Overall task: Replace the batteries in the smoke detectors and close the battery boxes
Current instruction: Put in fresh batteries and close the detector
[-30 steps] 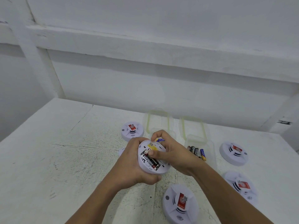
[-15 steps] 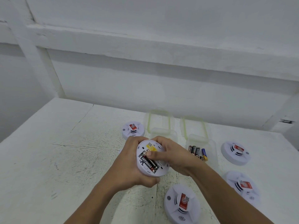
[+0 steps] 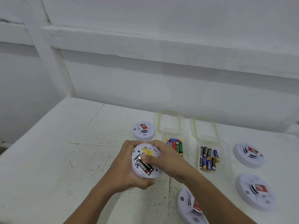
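Observation:
My left hand (image 3: pixel 124 170) grips a round white smoke detector (image 3: pixel 154 152) held back-up above the table, its battery box open. Black batteries (image 3: pixel 144 166) lie in the box. My right hand (image 3: pixel 168 160) wraps the detector's right side, its thumb pressing down on the upper battery. A clear tub (image 3: pixel 186 135) behind my right hand holds mixed coloured batteries (image 3: pixel 177 145). A second clear tub (image 3: pixel 224 146) to the right holds several black and blue batteries (image 3: pixel 207 158).
Several other white smoke detectors lie face-up on the white table (image 3: pixel 64 151): one behind my hands (image 3: pixel 143 130), two at the right (image 3: pixel 249 155) (image 3: pixel 255 191), one near the bottom edge (image 3: pixel 192 207). Two clear lids with green seals (image 3: pixel 169 120) rest against the back wall.
Both hands with the detector shifted slightly toward me and left. My right thumb moved along the battery. The coloured batteries in the tub behind came into view.

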